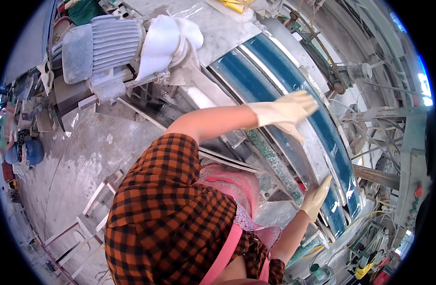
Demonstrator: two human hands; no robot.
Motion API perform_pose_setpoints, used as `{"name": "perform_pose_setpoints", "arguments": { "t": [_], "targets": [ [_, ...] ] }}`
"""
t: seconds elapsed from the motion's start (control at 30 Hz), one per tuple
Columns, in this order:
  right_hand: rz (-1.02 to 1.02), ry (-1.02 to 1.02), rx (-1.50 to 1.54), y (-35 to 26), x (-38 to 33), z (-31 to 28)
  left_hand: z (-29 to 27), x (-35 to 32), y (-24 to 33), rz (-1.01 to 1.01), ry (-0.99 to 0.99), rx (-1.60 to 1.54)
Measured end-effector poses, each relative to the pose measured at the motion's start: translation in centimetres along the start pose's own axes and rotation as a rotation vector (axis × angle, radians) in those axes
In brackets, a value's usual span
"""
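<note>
A long, flat grey-white slab (pixel 309 149) lies over the near of two blue belts (pixel 334 216), between my two hands. My left hand (pixel 289 111), in a cream glove and slightly blurred, reaches across its far end. Its fingers stretch out toward the far blue belt (pixel 280 64) and the thumb stands apart. At the slab's near end is my right hand (pixel 316 198), also gloved, with its fingers along the edge. That hand's thumb is hidden, and the fingers look closed on the slab's end.
A dusty ribbed motor (pixel 114 43) stands at the upper left, beside a white-coated housing (pixel 162 45). On the right, a grey-green control post (pixel 410 175) carries a red button (pixel 419 191). Metal frames (pixel 80 242) stand on the wet floor (pixel 73 156) at lower left.
</note>
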State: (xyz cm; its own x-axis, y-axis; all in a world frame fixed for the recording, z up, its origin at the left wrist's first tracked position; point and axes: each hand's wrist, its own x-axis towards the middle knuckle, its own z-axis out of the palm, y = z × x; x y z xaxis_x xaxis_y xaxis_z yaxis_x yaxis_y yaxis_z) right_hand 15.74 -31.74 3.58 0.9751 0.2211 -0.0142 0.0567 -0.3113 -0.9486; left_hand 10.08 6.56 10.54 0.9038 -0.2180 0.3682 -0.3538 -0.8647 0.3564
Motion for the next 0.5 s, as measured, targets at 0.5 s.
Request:
{"name": "perform_pose_setpoints", "arguments": {
  "t": [0.5],
  "targets": [
    [-0.296, 0.028, -0.755, -2.2, -1.9, 0.2, 2.8, 4.0, -0.7, 0.151, -0.5, 0.055]
  ]
}}
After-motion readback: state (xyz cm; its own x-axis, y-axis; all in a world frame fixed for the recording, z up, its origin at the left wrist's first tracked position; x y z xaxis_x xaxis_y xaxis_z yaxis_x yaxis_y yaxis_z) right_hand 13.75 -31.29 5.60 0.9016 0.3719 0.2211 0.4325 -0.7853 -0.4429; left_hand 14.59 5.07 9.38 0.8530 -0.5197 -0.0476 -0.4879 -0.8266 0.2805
